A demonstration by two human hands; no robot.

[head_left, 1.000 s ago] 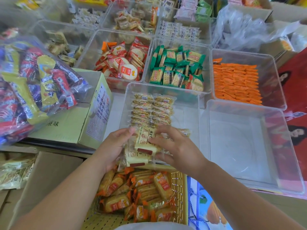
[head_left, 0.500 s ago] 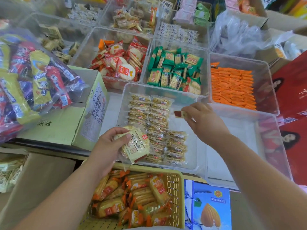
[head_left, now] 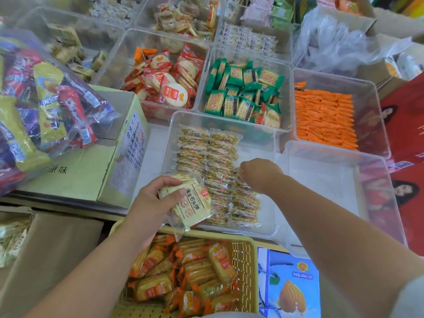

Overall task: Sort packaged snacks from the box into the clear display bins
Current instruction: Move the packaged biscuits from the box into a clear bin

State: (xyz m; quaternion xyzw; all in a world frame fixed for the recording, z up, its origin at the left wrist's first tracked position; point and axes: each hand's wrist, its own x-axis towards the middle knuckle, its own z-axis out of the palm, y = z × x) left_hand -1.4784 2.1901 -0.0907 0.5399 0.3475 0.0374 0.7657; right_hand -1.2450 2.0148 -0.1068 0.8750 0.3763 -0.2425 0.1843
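Packets (head_left: 191, 204) gripped in left hand (head_left: 150, 203) | right hand (head_left: 261, 175) curled over rows (head_left: 197, 145) in clear bin (head_left: 267, 212), hold unclear

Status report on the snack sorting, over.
Left hand grips packet stack. Right hand pinches single packet at rows in clear bin. Nothing in the way.

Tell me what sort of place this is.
Probably a snack shop's display counter being restocked. Clear bins hold sorted wrapped snacks, a cardboard box and a basket of more snacks stand beside them, and the left hand holds packs over one bin.
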